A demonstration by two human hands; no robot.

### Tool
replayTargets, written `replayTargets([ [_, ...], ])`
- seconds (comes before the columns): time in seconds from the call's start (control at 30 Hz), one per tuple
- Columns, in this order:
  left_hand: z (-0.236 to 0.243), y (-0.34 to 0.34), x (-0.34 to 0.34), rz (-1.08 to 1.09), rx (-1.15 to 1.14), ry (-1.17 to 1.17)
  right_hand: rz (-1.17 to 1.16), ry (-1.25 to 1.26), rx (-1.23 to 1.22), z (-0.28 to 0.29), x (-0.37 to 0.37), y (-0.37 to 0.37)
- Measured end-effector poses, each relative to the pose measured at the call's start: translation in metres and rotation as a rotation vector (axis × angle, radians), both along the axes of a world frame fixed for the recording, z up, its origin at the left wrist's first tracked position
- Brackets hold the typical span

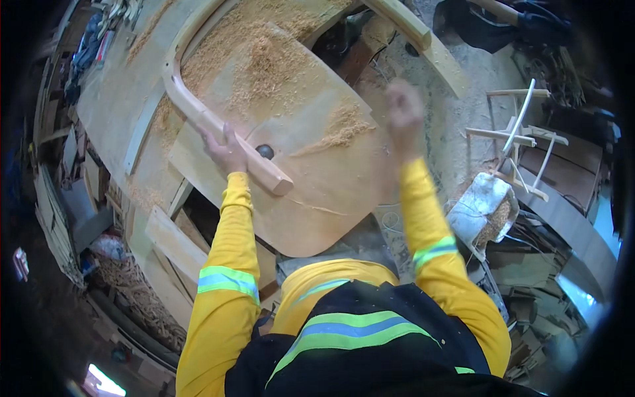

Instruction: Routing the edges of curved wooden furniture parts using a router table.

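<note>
My left hand (228, 151) rests round the straight end of a smooth, curved wooden rail (186, 100), its thumb on top and fingers at the far side. The rail lies on a rounded wooden tabletop (311, 212) and bends away toward the far left. Close beside the rail, to the right of that hand, a dark round fitting (265, 151) shows in the tabletop. Raised past the tabletop's right edge, my right hand (405, 109) is blurred by motion. Its fingers look curled, but I cannot tell whether anything is in them.
Wood shavings (261, 69) heap over the tabletop's far part. A curved wooden piece (403, 26) juts out at the far right. To the right stand a wooden frame (516, 135) and a whitish container (473, 208) with shavings. Boards (175, 241) lie at the left.
</note>
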State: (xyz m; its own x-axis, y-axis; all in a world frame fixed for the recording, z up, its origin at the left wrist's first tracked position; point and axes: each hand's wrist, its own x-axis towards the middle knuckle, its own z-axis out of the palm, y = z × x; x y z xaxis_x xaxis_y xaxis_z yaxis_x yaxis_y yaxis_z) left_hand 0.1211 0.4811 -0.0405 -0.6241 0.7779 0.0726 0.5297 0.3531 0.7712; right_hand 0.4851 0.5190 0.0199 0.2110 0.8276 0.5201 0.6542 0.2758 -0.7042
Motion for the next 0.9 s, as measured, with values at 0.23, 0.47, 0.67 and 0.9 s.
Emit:
replayTargets([
  [0.23, -0.004, 0.012, 0.008, -0.003, -0.066, 0.067, 0.078, -0.149, -0.496, -0.043, 0.169, 0.183],
  [0.47, -0.004, 0.014, 0.001, -0.015, 0.032, 0.076, 0.198, 0.029, -0.550, -0.054, 0.183, 0.194],
  [0.67, -0.011, 0.018, 0.001, 0.058, 0.034, 0.096, 0.226, 0.100, -0.567, -0.058, 0.190, 0.196],
  [0.9, 0.014, 0.020, -0.005, -0.113, 0.577, -0.300, 0.301, 0.150, -0.493, -0.050, 0.168, 0.196],
])
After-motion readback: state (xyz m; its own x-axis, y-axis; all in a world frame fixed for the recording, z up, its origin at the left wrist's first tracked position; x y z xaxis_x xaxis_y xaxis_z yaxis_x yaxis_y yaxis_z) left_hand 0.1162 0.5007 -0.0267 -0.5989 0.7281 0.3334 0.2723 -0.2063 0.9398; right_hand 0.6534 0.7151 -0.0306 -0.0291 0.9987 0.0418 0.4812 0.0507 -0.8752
